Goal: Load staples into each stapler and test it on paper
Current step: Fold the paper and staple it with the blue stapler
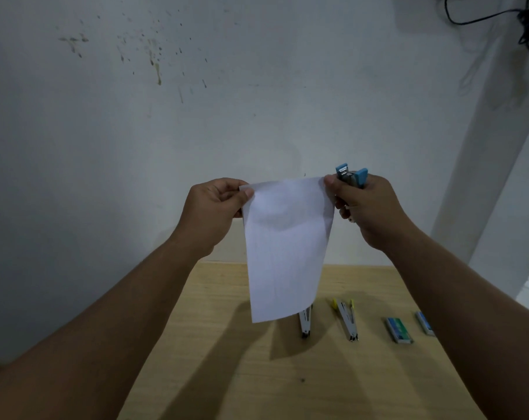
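Both hands are raised in front of a pale, stained wall, holding one sheet of white paper [287, 247] between them. The sheet is thin, smooth and rectangular, hanging with its long axis close to vertical and its lower edge swinging slightly toward the right hand's side. The left hand [214, 210] pinches the top left corner between thumb and curled fingers. The right hand [366, 207] pinches the top right corner with its thumb and, in the same grasp, holds a blue stapler [351, 177]: bright metal body, matte blue plastic caps, its two ends pointing up above the knuckles, its length running down into the palm. Below the hands lies a worktop [226, 359] of light wood grain. Under the sheet's lower edge a metal stapler [305, 322] lies partly hidden, long axis running away from the viewer. Below the right hand, a yellow-tipped stapler [346, 319] lies splayed open in a narrow V, hinge nearest the viewer. Beneath the right forearm sit a green staple box [399, 329], small and rectangular, and a blue staple box [424, 323], partly covered by the arm.
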